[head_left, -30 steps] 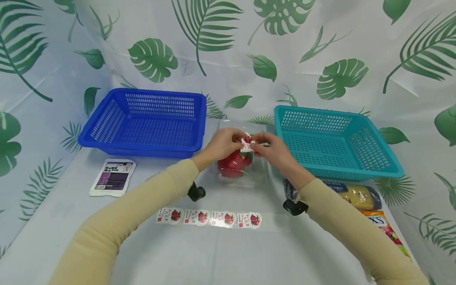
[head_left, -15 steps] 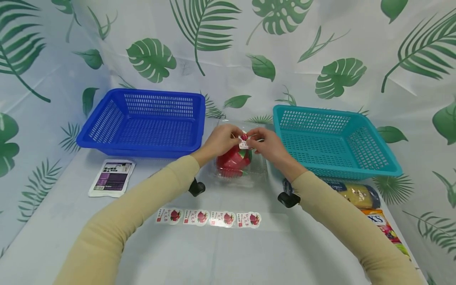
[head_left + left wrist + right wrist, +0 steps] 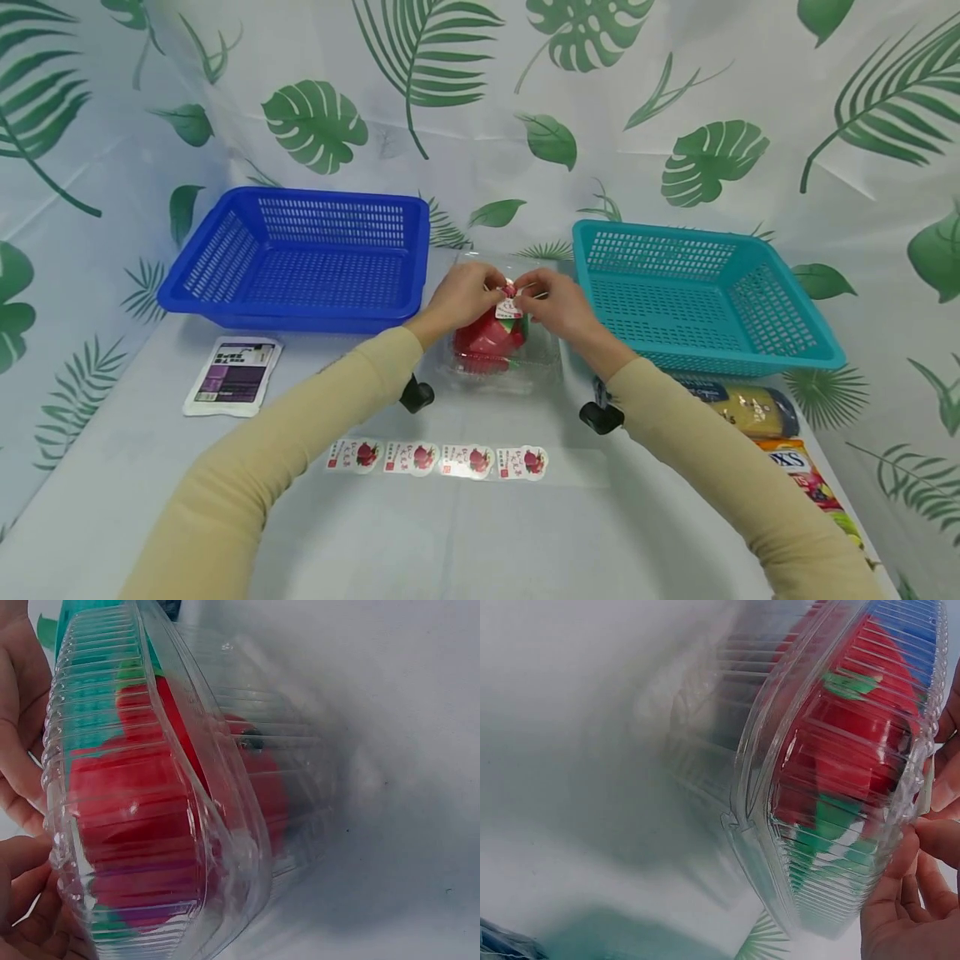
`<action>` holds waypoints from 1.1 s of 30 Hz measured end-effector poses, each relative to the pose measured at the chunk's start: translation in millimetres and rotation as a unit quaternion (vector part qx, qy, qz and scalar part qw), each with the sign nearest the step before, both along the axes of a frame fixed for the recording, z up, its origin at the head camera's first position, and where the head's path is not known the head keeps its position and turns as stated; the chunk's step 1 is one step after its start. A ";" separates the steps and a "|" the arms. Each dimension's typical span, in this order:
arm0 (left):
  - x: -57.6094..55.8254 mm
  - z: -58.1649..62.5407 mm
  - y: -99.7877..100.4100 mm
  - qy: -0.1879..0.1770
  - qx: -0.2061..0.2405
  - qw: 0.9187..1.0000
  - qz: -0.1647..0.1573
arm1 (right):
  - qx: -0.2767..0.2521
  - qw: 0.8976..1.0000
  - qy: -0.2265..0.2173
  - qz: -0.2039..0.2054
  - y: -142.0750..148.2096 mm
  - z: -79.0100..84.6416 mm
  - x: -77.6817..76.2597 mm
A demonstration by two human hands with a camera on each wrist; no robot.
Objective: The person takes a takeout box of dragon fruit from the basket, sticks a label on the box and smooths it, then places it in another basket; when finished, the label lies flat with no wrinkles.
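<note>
A clear plastic clamshell box (image 3: pixel 540 362) holds red dragon fruit (image 3: pixel 486 337) with green tips. Above its lid, a small white label sticker (image 3: pixel 508 310) printed with a red fruit hangs between my two hands. My left hand (image 3: pixel 465 296) pinches its upper left edge; my right hand (image 3: pixel 558 304) pinches the upper right. Up close, the left wrist view shows fingertips against the ribbed lid of the box (image 3: pixel 247 847). A pale edge of the sticker (image 3: pixel 928 787) appears beside the lid in the right wrist view. Whether the sticker adheres to the lid I cannot tell.
Several like stickers sit on a clear strip (image 3: pixel 585 468) in front. A blue basket (image 3: pixel 300 321) stands back left, a teal basket (image 3: pixel 750 362) back right. A white and purple packet (image 3: pixel 234 375) lies left; a yellow package (image 3: pixel 750 410) and an orange snack bag (image 3: pixel 806 479) lie right.
The sticker has shifted slightly left and straightened, its lower part now lying over the fruit. My right hand has moved a little left and up; the left hand has barely moved.
</note>
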State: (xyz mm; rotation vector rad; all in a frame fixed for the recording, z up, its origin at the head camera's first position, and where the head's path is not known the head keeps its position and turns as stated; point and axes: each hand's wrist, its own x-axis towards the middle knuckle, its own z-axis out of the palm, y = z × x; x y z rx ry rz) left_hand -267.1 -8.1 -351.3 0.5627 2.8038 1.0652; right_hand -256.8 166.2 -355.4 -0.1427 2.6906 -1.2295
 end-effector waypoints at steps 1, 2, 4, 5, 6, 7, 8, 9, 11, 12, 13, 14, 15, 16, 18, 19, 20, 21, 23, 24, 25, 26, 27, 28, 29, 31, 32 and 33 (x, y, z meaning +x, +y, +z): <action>-0.1 -0.7 0.1 0.001 -0.002 1.000 0.002 | 0.002 1.000 0.000 0.001 -0.4 -0.2 -0.3; 0.0 -1.1 0.0 0.002 -0.003 1.000 0.005 | 0.003 1.000 0.001 0.002 -1.0 -0.3 -0.5; 0.2 -1.8 0.2 0.001 -0.004 1.000 0.009 | 0.004 1.000 0.003 0.005 -1.7 -0.5 -1.0; 0.5 -2.0 0.2 0.000 -0.004 1.000 0.011 | 0.006 1.000 0.004 0.007 -1.9 -0.6 -1.1; 0.5 -2.3 0.1 0.000 -0.004 1.000 0.012 | 0.008 1.000 0.006 0.009 -2.0 -0.7 -1.2; 0.5 -2.5 -0.1 0.000 -0.003 1.000 0.014 | 0.009 1.000 0.006 0.011 -2.2 -0.9 -1.5; 0.7 -2.5 -0.2 0.000 -0.002 1.000 0.015 | 0.011 1.000 0.008 0.013 -2.3 -1.1 -1.9; 0.6 -2.7 -0.3 0.000 0.000 1.000 0.015 | 0.014 1.000 0.008 0.015 -2.4 -1.3 -2.3; 0.2 -3.2 -0.7 -0.001 0.001 1.000 0.015 | 0.018 1.000 0.008 0.017 -2.5 -1.7 -2.8; 0.0 -3.3 -0.9 -0.002 0.001 1.000 0.015 | 0.019 1.000 0.008 0.018 -2.5 -2.0 -3.3; -0.1 -3.2 -1.1 -0.004 0.002 1.000 0.016 | 0.020 1.000 0.008 0.018 -2.6 -2.2 -3.6; -0.3 -3.3 -1.2 -0.005 0.003 1.000 0.016 | 0.022 1.000 0.008 0.020 -2.6 -2.3 -3.8; -0.6 -3.4 -1.4 -0.007 0.003 1.000 0.016 | 0.024 0.999 0.008 0.021 -2.6 -2.4 -4.0; -0.9 -3.4 -1.6 -0.008 0.003 1.000 0.016 | 0.025 0.999 0.009 0.022 -2.8 -2.4 -4.1; -1.5 -3.2 -1.8 -0.006 0.001 1.000 0.014 | 0.029 0.999 0.010 0.022 -3.1 -2.0 -4.3; -1.9 -3.1 -1.9 -0.004 0.000 1.000 0.013 | 0.031 0.999 0.011 0.021 -3.4 -1.8 -4.3; -2.4 -3.4 -2.0 -0.002 -0.001 1.000 0.010 | 0.033 0.999 0.012 0.021 -3.6 -1.4 -4.3; -2.6 -3.3 -2.1 0.001 -0.001 1.000 0.008 | 0.035 0.999 0.012 0.020 -4.0 -1.1 -4.2; -2.9 -3.4 -2.2 0.006 -0.003 1.000 0.004 | 0.038 0.999 0.013 0.019 -4.9 -0.4 -3.9; -3.0 -3.5 -2.1 0.007 -0.003 1.000 0.002 | 0.039 0.999 0.014 0.020 -5.1 -0.4 -4.1; -2.8 -3.3 -2.1 0.008 -0.004 1.000 0.001 | 0.041 0.999 0.014 0.020 -5.5 -0.1 -4.0; -2.7 -3.3 -2.0 0.009 -0.005 1.000 -0.001 | 0.042 0.999 0.014 0.020 -5.8 0.0 -3.9; -2.7 -2.9 -1.9 0.010 -0.007 1.000 -0.002 | 0.043 0.999 0.015 0.021 -6.0 0.0 -4.0; -2.6 -2.8 -1.7 0.011 -0.009 1.000 -0.003 | 0.044 0.999 0.016 0.022 -6.1 -0.1 -4.2; -2.4 -2.6 -1.5 0.012 -0.011 1.000 -0.005 | 0.045 0.999 0.017 0.023 -5.9 -0.4 -4.4; -2.2 -2.2 -1.2 0.013 -0.017 1.000 -0.008 | 0.047 0.998 0.018 0.025 -5.8 -0.5 -4.5; -2.1 -2.1 -1.1 0.016 -0.021 1.000 -0.010 | 0.049 0.998 0.019 0.025 -5.7 -0.6 -4.4; -1.7 -1.9 -1.1 0.017 -0.026 0.999 -0.012 | 0.051 0.998 0.020 0.026 -5.6 -0.6 -4.3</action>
